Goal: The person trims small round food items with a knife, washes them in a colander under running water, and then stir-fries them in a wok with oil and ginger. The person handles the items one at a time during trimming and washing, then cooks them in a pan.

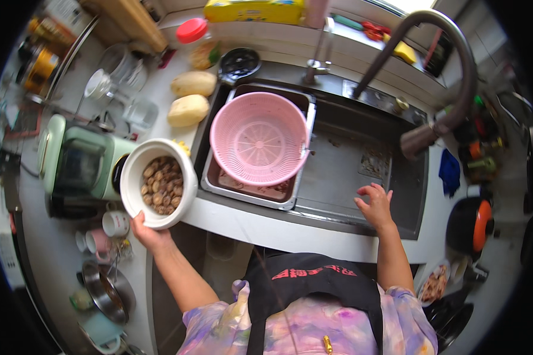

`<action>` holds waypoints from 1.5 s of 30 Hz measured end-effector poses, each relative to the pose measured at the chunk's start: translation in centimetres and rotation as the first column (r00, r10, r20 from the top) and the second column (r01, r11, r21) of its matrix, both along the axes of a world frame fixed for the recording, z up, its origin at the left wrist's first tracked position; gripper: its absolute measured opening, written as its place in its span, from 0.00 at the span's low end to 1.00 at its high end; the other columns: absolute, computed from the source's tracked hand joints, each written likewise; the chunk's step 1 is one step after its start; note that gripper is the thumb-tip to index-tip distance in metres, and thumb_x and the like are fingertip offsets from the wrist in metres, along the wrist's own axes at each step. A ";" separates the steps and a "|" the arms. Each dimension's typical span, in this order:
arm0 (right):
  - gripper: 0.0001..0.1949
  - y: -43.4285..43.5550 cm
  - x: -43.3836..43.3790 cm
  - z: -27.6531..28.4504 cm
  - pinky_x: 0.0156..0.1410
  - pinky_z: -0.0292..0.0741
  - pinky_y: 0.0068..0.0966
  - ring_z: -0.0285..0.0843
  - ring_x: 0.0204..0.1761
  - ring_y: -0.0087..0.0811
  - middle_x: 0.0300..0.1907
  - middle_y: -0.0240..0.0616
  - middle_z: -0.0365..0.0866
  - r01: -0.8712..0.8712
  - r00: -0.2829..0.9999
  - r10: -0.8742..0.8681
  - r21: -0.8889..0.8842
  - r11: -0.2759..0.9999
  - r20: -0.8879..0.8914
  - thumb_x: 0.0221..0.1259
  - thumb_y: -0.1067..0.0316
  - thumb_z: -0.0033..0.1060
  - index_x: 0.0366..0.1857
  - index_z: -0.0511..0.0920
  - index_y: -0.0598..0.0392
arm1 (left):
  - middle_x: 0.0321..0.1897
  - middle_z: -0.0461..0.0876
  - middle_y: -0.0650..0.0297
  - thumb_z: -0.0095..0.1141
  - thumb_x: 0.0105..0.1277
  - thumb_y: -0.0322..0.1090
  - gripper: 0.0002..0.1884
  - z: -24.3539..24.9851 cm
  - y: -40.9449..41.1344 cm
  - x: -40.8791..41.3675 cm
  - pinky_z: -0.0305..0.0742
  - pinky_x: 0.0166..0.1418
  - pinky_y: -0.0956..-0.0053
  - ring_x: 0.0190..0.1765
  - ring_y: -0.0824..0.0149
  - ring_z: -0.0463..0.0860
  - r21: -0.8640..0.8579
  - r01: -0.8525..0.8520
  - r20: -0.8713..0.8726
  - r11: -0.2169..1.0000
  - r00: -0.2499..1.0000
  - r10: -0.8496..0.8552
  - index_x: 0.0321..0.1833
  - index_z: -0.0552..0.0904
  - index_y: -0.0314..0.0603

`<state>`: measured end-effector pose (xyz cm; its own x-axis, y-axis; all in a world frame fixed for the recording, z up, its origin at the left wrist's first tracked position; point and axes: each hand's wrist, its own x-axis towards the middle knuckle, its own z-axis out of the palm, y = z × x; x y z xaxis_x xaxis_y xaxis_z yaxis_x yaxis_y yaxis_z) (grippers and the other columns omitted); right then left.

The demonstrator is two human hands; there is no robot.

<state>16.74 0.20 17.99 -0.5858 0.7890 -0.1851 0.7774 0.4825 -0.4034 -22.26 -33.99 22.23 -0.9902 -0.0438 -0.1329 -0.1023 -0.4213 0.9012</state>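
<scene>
My left hand (151, 233) grips the near rim of a white bowl (188, 186), over the counter left of the sink. Many small brown rounded pieces (162, 185), perhaps mushrooms, lie in the bowl. My right hand (375, 205) is above the near part of the steel sink (328, 177), fingers apart and holding nothing. Between my hands, a pink plastic colander (260, 137) with nothing in it rests on a rectangular metal tray (248, 199) at the sink's left side. Two peeled potatoes (193, 84) (188, 110) lie on the counter behind the bowl.
A dark gooseneck faucet (466, 66) arches over the sink's right side. A green appliance (84, 164), mugs (115, 223) and a metal pan (104, 290) stand at left. On the right are a blue cloth (449, 172), a black and orange pot (468, 226) and a plate of meat (434, 284).
</scene>
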 end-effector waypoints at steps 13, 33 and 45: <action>0.13 -5.6 4.6 2.2 0.48 0.75 0.36 0.79 0.39 0.44 0.32 0.43 0.81 0.295 0.921 -0.321 -0.143 0.945 -0.220 0.50 0.70 0.54 0.42 0.79 0.53 | 0.42 0.82 0.55 0.61 0.56 0.45 0.20 -8.3 -4.7 -4.8 0.74 0.54 0.59 0.46 0.61 0.80 -0.005 -0.010 -0.078 1.000 0.997 0.010 0.46 0.81 0.37; 0.33 -31.1 24.8 -3.5 0.74 0.54 0.30 0.58 0.70 0.38 0.66 0.44 0.65 0.153 0.773 -0.577 -0.806 0.572 -0.264 0.68 0.39 0.35 0.65 0.65 0.56 | 0.19 0.70 0.65 0.52 0.68 0.47 0.16 -10.4 -1.9 19.5 0.69 0.24 0.70 0.20 0.69 0.69 -0.506 0.785 0.345 0.357 0.563 -0.751 0.33 0.71 0.41; 0.06 -47.0 47.2 5.9 0.33 0.70 0.15 0.70 0.27 0.16 0.27 0.25 0.76 0.861 -0.457 -0.710 -0.466 -0.202 -0.536 0.62 0.65 0.58 0.35 0.77 0.56 | 0.55 0.76 0.55 0.57 0.66 0.40 0.26 -7.4 11.4 50.3 0.67 0.63 0.72 0.59 0.64 0.74 -0.389 0.381 0.457 -0.839 -0.711 -0.535 0.62 0.69 0.31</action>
